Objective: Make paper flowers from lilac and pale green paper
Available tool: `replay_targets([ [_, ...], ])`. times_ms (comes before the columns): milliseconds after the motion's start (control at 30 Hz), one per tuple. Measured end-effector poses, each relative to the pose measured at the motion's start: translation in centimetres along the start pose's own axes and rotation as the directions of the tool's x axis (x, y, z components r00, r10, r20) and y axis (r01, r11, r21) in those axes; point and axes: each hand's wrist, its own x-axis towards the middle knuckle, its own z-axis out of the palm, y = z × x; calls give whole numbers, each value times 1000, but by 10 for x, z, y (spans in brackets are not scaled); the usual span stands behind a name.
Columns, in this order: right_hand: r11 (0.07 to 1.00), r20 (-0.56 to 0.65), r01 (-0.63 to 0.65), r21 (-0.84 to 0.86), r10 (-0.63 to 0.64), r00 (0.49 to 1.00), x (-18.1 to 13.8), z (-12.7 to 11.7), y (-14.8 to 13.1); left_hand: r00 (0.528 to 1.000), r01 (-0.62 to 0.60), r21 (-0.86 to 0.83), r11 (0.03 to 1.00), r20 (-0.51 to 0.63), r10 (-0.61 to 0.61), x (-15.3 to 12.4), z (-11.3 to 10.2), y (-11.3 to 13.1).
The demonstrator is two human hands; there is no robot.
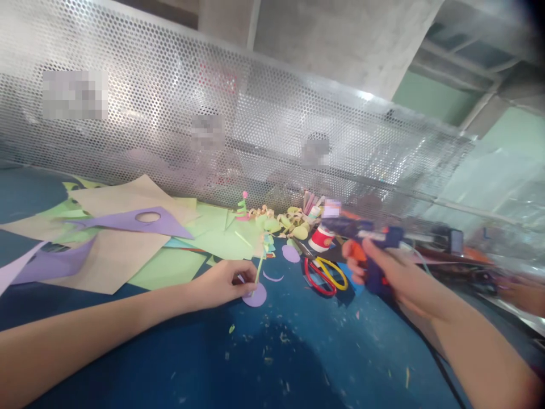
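Observation:
My left hand (223,282) rests on the blue table, fingers pinched at the base of a thin green paper stem (259,267) that stands on a purple paper disc (256,296). The stem carries small coloured paper bits near its top. My right hand (383,270) is closed round the grip of a blue glue gun (361,230), held above the table to the right, its nozzle pointing left. The picture is smeared by motion.
Tan, green and purple paper sheets (128,238) cover the table's left. Red and yellow scissors (326,274) lie between my hands. A red-and-white tape roll (321,238) and paper scraps sit by a perforated metal screen (255,130). Another person's hand (523,292) shows at far right.

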Motion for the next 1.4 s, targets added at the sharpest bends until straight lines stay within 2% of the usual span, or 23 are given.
replay_targets([
  [67,966,225,-12,-258,73,972,3,14,2,1000,2,-44,999,-1,-2,0,0,-2],
  [100,928,296,-6,-372,125,947,4,20,4,1000,5,-58,998,-1,-5,0,0,-2],
  [133,891,333,0,-454,170,927,5,25,6,1000,8,-63,998,-1,-8,0,0,-3],
  [200,852,334,-3,-523,208,919,6,36,11,1000,15,-50,999,-2,-15,0,-1,-4],
  [300,868,301,-19,-497,193,934,9,52,19,1000,16,-28,999,-1,-16,0,-1,-5],
  [467,915,276,-199,-351,304,912,12,68,34,1000,6,-50,999,-9,-6,3,-2,-8],
  [533,918,263,-232,-323,322,909,11,71,37,1000,7,-52,999,-5,-7,5,-2,-10],
  [867,904,271,-236,-358,342,900,13,81,39,1000,-7,-36,999,-18,6,6,-2,-6],
  [1100,928,272,-236,-289,316,909,14,85,42,998,22,2,1000,-64,-22,6,-2,-8],
  [1400,938,285,-241,-249,309,907,17,88,45,999,-1,8,1000,-49,1,6,-2,-9],
])
